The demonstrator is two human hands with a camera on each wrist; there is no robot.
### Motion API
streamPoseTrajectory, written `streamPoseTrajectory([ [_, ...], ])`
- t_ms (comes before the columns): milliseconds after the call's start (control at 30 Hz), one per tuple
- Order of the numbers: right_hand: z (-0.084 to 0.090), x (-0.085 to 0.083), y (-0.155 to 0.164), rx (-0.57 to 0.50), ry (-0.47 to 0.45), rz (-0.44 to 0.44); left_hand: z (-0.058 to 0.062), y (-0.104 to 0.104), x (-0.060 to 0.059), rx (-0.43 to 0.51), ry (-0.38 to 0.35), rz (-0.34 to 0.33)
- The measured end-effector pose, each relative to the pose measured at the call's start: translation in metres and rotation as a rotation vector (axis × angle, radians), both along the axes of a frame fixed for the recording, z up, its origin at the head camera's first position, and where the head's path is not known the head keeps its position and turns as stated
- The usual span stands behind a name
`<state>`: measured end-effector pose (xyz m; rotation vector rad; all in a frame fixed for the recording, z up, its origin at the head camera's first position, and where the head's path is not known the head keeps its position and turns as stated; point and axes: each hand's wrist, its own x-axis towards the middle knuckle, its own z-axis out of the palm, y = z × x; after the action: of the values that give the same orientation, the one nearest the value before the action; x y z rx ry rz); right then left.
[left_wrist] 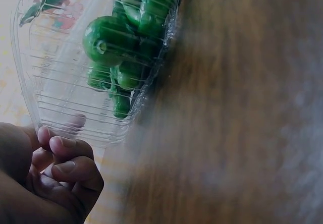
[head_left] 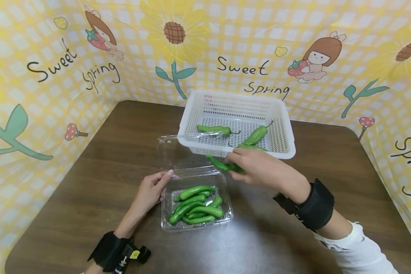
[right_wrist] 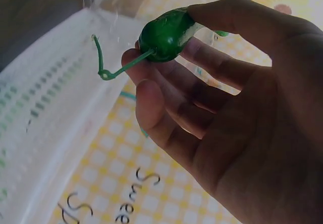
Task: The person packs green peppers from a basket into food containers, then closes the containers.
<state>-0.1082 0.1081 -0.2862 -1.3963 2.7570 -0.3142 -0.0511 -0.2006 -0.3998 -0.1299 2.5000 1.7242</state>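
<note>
My left hand pinches the back left corner of a clear plastic clamshell box, thumb on top of the rim. Several green chili peppers lie heaped in its base, and its clear lid stands open behind, overlapping the basket's front edge. Between the box and the basket, my right hand holds one green chili pepper between thumb and fingers. In the right wrist view that pepper shows its end with a long, bent stem.
A white perforated basket stands at the back of the brown wooden table, with a few green peppers in it. A yellow checked cloth with printed flowers and words hangs around the table's back and sides.
</note>
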Motion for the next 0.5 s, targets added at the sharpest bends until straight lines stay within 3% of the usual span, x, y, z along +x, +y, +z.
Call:
streamPoseTrajectory([
  [100, -0.005, 0.003, -0.009, 0.015, 0.000, 0.026, -0.011, -0.003, -0.003, 0.005, -0.004, 0.010],
  [500, -0.021, 0.010, -0.036, 0.060, -0.061, 0.107, -0.013, -0.002, -0.003, 0.011, -0.012, 0.026],
])
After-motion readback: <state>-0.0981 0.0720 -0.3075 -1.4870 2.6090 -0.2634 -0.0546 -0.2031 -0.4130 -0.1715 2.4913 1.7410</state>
